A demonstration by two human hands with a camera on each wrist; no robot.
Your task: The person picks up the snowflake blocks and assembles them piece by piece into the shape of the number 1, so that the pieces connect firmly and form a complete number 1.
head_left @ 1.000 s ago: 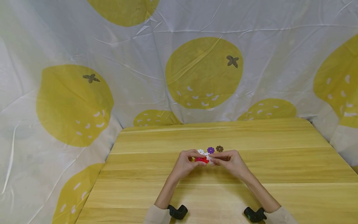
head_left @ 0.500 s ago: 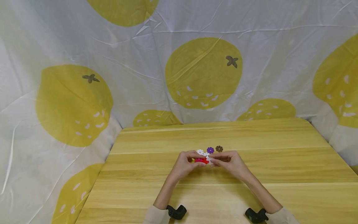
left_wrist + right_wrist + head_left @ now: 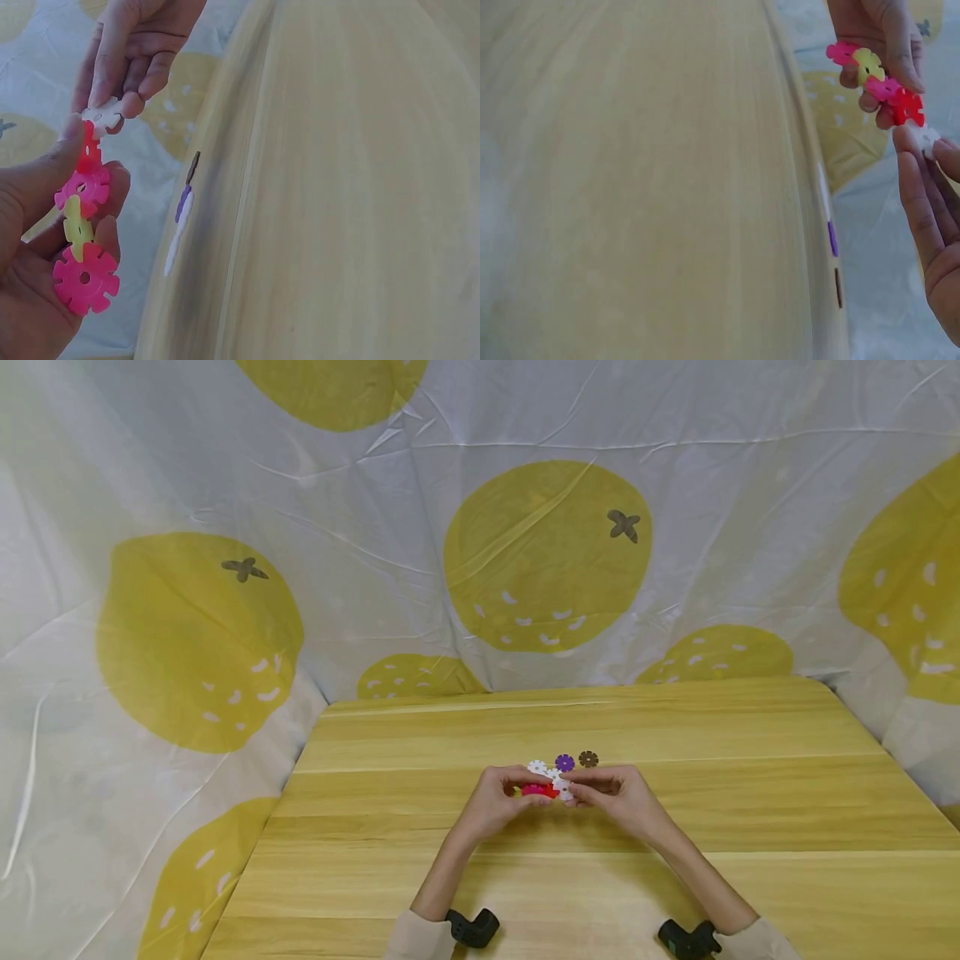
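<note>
Notched plastic snowflake discs are joined in a short chain between my two hands, above the table. In the left wrist view it runs from a pink disc through a yellow disc, a second pink disc and a red disc to a white disc at the far end. My left hand holds the chain, its thumb beside the red disc and its fingers behind. With thumb and fingertips, my right hand pinches the white disc, which meets the red disc's edge.
Just beyond the hands, loose discs lie on the wooden table: white discs, a purple disc and a brown disc. Black wrist devices sit at both cuffs. A lemon-print cloth hangs behind the table.
Both hands stay nearly in place. More of the white disc's face shows between the right fingertips than before, with the right thumb slightly farther right on it.
</note>
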